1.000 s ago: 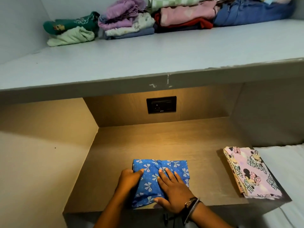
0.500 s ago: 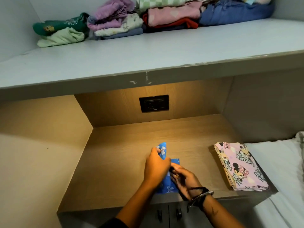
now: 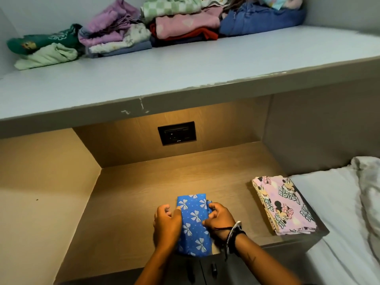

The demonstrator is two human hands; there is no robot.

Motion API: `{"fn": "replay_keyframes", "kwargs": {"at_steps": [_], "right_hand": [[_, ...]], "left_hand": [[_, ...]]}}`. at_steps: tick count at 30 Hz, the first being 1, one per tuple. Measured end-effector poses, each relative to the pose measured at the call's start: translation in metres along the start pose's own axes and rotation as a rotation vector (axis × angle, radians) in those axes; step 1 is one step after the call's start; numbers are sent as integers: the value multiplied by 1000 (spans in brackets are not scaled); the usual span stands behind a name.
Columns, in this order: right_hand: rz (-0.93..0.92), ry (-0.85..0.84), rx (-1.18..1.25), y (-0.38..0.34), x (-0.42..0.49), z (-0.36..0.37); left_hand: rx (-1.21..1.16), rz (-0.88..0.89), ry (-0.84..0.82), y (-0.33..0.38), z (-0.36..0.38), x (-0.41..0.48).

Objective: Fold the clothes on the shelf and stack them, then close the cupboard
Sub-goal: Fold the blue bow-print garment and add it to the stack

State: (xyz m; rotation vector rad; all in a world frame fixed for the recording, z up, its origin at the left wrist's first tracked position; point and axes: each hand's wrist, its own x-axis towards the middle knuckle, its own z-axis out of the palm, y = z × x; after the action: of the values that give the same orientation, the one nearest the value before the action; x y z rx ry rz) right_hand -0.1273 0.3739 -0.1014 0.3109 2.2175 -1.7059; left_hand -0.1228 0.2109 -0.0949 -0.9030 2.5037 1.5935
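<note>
Since half a second ago, has brought the raised flap of the blue bow-print cloth (image 3: 193, 223) down flat and drawn both hands apart to its sides. Lies now as a narrow folded strip, long axis running 12 to 6, at 6 o'clock on the wooden ledge (image 3: 133, 192), near end reaching the front edge.

Held from both sides. Left hand (image 3: 166, 225) at the strip's 9 o'clock, fingers curled onto the left edge. Right hand (image 3: 221, 221) at its 3 o'clock, fingers curled and pinching the right edge; dark and beaded bracelets (image 3: 233, 233) round that wrist.

Folded pink Minnie Mouse cloth (image 3: 283, 204) at 3 o'clock on the same ledge, well apart from the blue strip, flat at the right-hand end, just beside the white bed sheet (image 3: 339, 223).

Black socket panel (image 3: 176, 133) at 12 o'clock in the back wall of the recess. Above it, grey upper shelf (image 3: 185, 75), with a row of loosely folded clothes (image 3: 185, 23) along its far side, from 10 to 2 o'clock.
</note>
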Motion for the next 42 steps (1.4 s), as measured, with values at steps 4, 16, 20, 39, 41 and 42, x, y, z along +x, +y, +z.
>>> {"fn": "replay_keyframes", "kwargs": {"at_steps": [4, 16, 20, 39, 41, 42], "right_hand": [[-43, 138, -148, 2, 6, 4], [-45, 167, 232, 11, -5, -20], [-54, 57, 561, -16, -44, -66], [78, 249, -119, 35, -19, -245], [121, 136, 17, 50, -23, -240], [127, 139, 69, 54, -21, -239]], "left_hand": [[-60, -106, -172, 1, 11, 2], [-427, -77, -486, 51, 21, -40], [-529, -8, -672, 85, 31, -73], [-208, -250, -361, 97, 200, -112], [-299, -338, -505, 100, 199, -115], [-305, -345, -555, 101, 201, -114]]}}
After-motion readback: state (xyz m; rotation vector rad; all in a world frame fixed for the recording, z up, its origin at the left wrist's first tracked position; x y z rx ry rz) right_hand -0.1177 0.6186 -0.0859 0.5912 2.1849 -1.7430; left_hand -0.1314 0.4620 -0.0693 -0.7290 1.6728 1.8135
